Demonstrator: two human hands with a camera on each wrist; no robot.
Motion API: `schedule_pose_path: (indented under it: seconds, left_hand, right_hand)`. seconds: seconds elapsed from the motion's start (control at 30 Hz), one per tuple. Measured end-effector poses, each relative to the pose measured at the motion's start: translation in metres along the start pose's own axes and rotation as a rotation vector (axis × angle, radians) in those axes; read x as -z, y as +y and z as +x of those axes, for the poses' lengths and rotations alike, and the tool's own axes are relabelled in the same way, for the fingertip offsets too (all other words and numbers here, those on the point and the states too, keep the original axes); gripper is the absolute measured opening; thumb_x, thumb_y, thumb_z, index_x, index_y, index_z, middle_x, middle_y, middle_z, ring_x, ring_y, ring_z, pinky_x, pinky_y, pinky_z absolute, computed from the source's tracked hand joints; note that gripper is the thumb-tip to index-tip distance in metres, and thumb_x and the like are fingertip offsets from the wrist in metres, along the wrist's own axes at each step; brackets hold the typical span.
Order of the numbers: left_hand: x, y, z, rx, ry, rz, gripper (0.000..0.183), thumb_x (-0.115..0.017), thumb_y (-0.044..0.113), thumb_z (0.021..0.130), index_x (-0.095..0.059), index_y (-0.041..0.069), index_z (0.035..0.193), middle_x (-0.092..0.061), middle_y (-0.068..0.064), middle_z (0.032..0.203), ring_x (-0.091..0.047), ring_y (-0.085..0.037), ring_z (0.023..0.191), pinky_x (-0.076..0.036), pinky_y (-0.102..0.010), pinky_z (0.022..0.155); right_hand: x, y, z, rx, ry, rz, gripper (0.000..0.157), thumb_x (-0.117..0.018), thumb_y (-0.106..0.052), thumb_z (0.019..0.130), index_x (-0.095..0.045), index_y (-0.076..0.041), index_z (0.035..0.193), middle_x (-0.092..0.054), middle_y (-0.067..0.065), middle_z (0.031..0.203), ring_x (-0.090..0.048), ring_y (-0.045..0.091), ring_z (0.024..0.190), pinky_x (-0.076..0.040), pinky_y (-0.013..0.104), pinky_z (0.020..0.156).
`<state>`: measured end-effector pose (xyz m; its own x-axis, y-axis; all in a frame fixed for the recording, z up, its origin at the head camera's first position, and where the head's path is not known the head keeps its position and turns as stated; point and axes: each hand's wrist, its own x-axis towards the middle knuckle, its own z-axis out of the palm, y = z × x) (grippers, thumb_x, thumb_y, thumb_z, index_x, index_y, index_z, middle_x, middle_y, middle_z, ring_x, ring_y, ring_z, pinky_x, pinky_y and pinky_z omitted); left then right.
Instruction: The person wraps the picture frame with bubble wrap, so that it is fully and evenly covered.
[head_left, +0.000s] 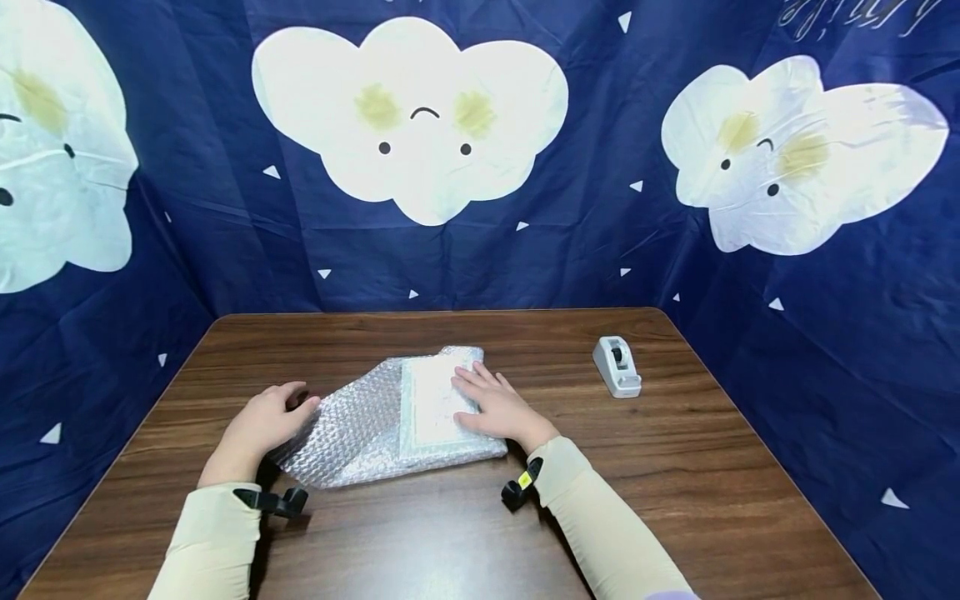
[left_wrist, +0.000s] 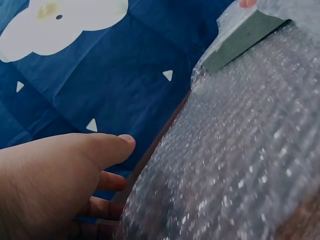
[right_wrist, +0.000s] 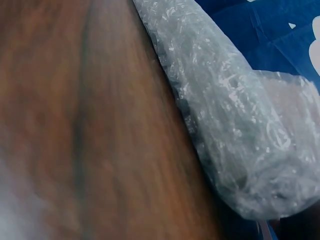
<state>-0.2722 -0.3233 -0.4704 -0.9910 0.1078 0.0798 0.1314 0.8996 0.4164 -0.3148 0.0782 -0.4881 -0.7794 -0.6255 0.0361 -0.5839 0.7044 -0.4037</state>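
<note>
A sheet of bubble wrap (head_left: 352,425) lies on the table, its left part raised in a slant. On its right part lies a flat rectangular box (head_left: 427,404), white on top with a pale green border; its green side (left_wrist: 245,42) shows in the left wrist view. My right hand (head_left: 491,408) rests on the box's right part with fingers spread. At the wrap's left edge is my left hand (head_left: 266,421), its thumb held apart from the fingers. In the left wrist view those fingers reach behind the wrap's edge and are partly hidden. Wrap covers the box's near side in the right wrist view.
A white tape dispenser (head_left: 617,367) stands at the table's back right. The brown wooden table (head_left: 675,500) ends at a dark blue curtain (head_left: 480,258) with white clouds, which hangs behind and at both sides.
</note>
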Motion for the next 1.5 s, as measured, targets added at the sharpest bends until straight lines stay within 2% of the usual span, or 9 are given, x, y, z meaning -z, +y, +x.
schedule_pose_path:
  seconds: [0.2, 0.37, 0.53, 0.63, 0.77, 0.97, 1.1, 1.3, 1.5]
  left_hand:
    - [-0.004, -0.002, 0.003, 0.001, -0.003, 0.0, 0.066, -0.051, 0.047, 0.102, -0.057, -0.011, 0.133, -0.056, -0.038, 0.128, -0.053, -0.056, 0.118, -0.045, -0.065, 0.093]
    - [-0.006, -0.005, 0.005, 0.068, -0.03, -0.047, 0.062, -0.049, 0.048, 0.103, -0.063, -0.009, 0.122, -0.064, -0.033, 0.119, -0.06, -0.052, 0.11, -0.049, -0.062, 0.088]
    - [-0.01, -0.01, 0.007, 0.097, -0.034, -0.106, 0.052, -0.05, 0.047, 0.103, -0.07, -0.001, 0.097, -0.07, -0.019, 0.09, -0.064, -0.034, 0.083, -0.05, -0.046, 0.071]
    - [-0.012, -0.011, 0.008, 0.075, -0.028, -0.136, 0.046, -0.052, 0.045, 0.103, -0.067, 0.009, 0.078, -0.061, -0.004, 0.072, -0.054, -0.021, 0.069, -0.042, -0.035, 0.061]
    - [-0.014, -0.014, 0.008, 0.049, 0.003, -0.176, 0.046, -0.053, 0.043, 0.103, -0.059, 0.014, 0.068, -0.052, 0.003, 0.065, -0.047, -0.016, 0.065, -0.036, -0.031, 0.06]
    - [-0.014, -0.014, 0.007, 0.053, 0.036, -0.221, 0.047, -0.053, 0.044, 0.104, -0.058, 0.013, 0.069, -0.052, 0.002, 0.065, -0.048, -0.018, 0.067, -0.037, -0.032, 0.062]
    - [-0.016, -0.014, 0.006, 0.044, 0.074, -0.308, 0.045, -0.053, 0.04, 0.105, -0.063, 0.009, 0.074, -0.055, 0.001, 0.068, -0.05, -0.017, 0.07, -0.039, -0.031, 0.064]
    - [-0.017, -0.014, 0.005, 0.051, 0.105, -0.577, 0.043, -0.052, 0.031, 0.107, -0.066, -0.003, 0.085, -0.059, 0.004, 0.07, -0.053, -0.009, 0.07, -0.043, -0.026, 0.063]
    - [-0.019, -0.011, 0.007, 0.08, 0.101, -0.794, 0.039, -0.051, 0.027, 0.107, -0.066, -0.006, 0.093, -0.059, 0.012, 0.071, -0.055, -0.005, 0.07, -0.046, -0.023, 0.066]
  right_hand:
    - [0.004, 0.008, 0.0, -0.046, 0.023, 0.005, 0.069, -0.051, -0.051, 0.1, -0.033, -0.02, 0.16, -0.02, -0.007, 0.168, -0.001, 0.021, 0.156, -0.006, 0.059, 0.122]
    - [0.004, 0.015, 0.0, -0.072, 0.04, 0.03, 0.069, -0.053, -0.048, 0.1, -0.033, -0.02, 0.16, -0.02, -0.008, 0.168, -0.001, 0.02, 0.156, -0.006, 0.059, 0.122]
    - [0.003, 0.017, 0.0, -0.069, 0.046, 0.043, 0.069, -0.053, -0.048, 0.1, -0.034, -0.019, 0.16, -0.02, -0.007, 0.168, 0.0, 0.022, 0.157, -0.007, 0.059, 0.122]
    - [0.004, 0.016, 0.0, -0.06, 0.058, 0.05, 0.069, -0.053, -0.047, 0.1, -0.034, -0.017, 0.16, -0.021, -0.005, 0.168, -0.001, 0.024, 0.157, -0.007, 0.061, 0.121]
    - [0.005, 0.015, 0.0, -0.06, 0.066, 0.068, 0.069, -0.053, -0.046, 0.1, -0.034, -0.017, 0.159, -0.021, -0.005, 0.168, 0.0, 0.024, 0.157, -0.006, 0.061, 0.121]
    - [0.004, 0.016, 0.001, -0.065, 0.06, 0.076, 0.07, -0.053, -0.048, 0.099, -0.034, -0.018, 0.16, -0.019, -0.007, 0.168, 0.001, 0.021, 0.157, -0.006, 0.059, 0.122]
    - [0.002, 0.017, 0.002, -0.063, 0.063, 0.077, 0.07, -0.053, -0.048, 0.099, -0.034, -0.018, 0.16, -0.019, -0.008, 0.168, 0.001, 0.021, 0.157, -0.006, 0.059, 0.122]
    - [0.002, 0.015, 0.003, -0.061, 0.059, 0.079, 0.069, -0.053, -0.048, 0.1, -0.034, -0.019, 0.16, -0.018, -0.009, 0.168, 0.002, 0.02, 0.156, -0.006, 0.059, 0.122]
    - [0.002, 0.013, 0.003, -0.069, 0.047, 0.08, 0.07, -0.052, -0.049, 0.1, -0.032, -0.02, 0.16, -0.016, -0.011, 0.168, 0.003, 0.018, 0.156, -0.004, 0.056, 0.123]
